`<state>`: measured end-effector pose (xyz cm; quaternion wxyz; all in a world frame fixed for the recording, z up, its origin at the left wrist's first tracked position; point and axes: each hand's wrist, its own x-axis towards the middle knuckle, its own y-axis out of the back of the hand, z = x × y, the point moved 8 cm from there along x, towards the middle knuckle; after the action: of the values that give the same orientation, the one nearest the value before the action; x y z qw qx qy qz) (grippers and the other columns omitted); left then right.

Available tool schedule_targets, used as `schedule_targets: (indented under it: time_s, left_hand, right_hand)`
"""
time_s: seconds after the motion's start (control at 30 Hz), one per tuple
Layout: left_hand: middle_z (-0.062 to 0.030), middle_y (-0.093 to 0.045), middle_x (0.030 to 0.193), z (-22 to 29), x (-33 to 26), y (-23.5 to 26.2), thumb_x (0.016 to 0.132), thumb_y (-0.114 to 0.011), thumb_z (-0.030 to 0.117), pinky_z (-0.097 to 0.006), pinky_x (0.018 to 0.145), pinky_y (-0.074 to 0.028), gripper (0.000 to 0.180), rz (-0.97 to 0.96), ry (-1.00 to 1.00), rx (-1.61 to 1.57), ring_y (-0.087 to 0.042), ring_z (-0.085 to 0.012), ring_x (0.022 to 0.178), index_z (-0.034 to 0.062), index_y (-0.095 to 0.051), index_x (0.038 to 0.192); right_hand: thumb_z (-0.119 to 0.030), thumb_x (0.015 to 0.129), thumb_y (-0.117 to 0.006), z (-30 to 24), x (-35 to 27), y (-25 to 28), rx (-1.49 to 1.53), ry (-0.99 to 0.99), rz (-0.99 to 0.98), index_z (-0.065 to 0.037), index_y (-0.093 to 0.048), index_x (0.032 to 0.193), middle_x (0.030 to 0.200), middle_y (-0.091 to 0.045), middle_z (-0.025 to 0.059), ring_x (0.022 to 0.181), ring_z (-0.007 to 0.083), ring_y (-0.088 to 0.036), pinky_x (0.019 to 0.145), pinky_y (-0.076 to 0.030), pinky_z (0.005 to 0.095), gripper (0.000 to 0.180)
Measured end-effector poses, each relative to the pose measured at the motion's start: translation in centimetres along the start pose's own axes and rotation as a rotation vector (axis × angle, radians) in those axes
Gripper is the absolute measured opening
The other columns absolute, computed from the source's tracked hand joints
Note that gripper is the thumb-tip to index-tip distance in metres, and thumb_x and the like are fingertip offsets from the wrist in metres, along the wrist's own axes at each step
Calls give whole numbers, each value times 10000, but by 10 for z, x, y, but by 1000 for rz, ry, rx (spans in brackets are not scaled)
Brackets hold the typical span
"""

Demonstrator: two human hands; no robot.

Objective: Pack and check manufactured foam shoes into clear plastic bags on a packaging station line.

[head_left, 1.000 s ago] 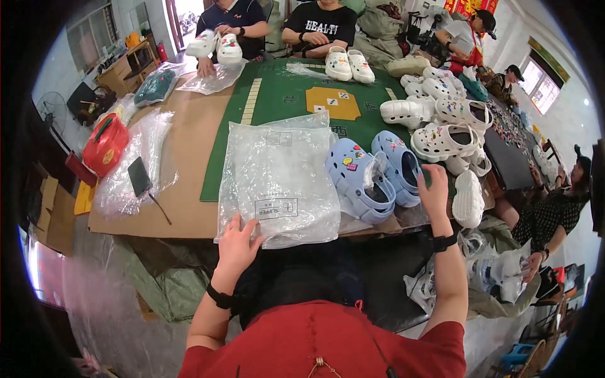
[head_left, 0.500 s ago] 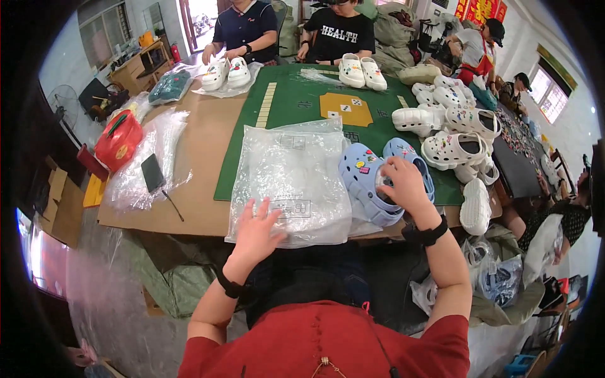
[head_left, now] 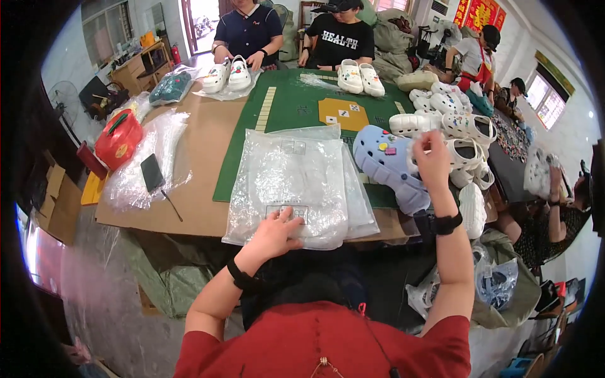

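The room is a crowded workshop with windows on both sides and other people seated around a long table (head_left: 201, 157) covered in brown card, a green mat (head_left: 296, 107) laid down its middle. White clogs (head_left: 454, 126) are heaped along the right side, and two more pairs sit at the far end before two seated people. At the near edge lies a stack of clear plastic bags (head_left: 296, 183), long axis running away from the person. Just right of it a pale blue clog (head_left: 387, 164) lies with its long axis slanting from far left to near right, though which end is the toe cannot be told. The right hand (head_left: 432, 160) closes its grip on the clog; a second ago it was lower, at the table edge. The left hand (head_left: 277, 234) lies flat, fingers spread, on the bags' near edge, about where it was earlier.
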<state>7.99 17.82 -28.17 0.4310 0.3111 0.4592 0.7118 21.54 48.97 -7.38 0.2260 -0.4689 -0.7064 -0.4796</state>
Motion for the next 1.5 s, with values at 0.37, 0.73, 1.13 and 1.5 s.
schedule_targets:
  time_s: [0.37, 0.73, 1.13, 1.5]
  left_hand:
    - [-249, -396, 1445, 45, 19, 23, 801, -727, 450, -503, 1040, -405, 662, -92, -97, 78, -420, -513, 1268, 155, -515, 1354]
    - [-200, -465, 1404, -2, 30, 29, 929, -585, 461, -456, 1030, -432, 667, 178, 115, -1747, -492, -352, 1266, 64, -380, 1424]
    - [-111, -512, 1379, -43, -16, 51, 974, -553, 231, -427, 1011, -471, 505, 413, -104, -1720, -547, -252, 1208, 45, -401, 1419]
    - [-158, -560, 1259, -92, -54, 36, 875, -631, 114, -370, 906, -524, 557, 540, 209, -1408, -595, -279, 1134, 19, -415, 1380]
  right_hand:
    - [-122, 880, -618, 33, 60, 50, 192, -194, 148, 3, -528, 859, 860, -675, 123, 642, 173, -647, 576, -500, 297, 156]
    - [39, 815, -656, -118, -91, -74, 824, -95, -371, -56, -519, 890, 1044, -589, 67, 840, 56, -567, 704, -476, 201, 183]
    - [-168, 804, -753, -119, -119, -113, 1082, -471, -358, -33, -625, 1113, 1033, -648, 59, 968, 157, -598, 793, -459, 289, 360]
    - [-274, 935, -652, -28, -56, -113, 909, -720, -33, -19, -646, 1001, 854, -640, -19, 725, 49, -546, 624, -408, 206, 263]
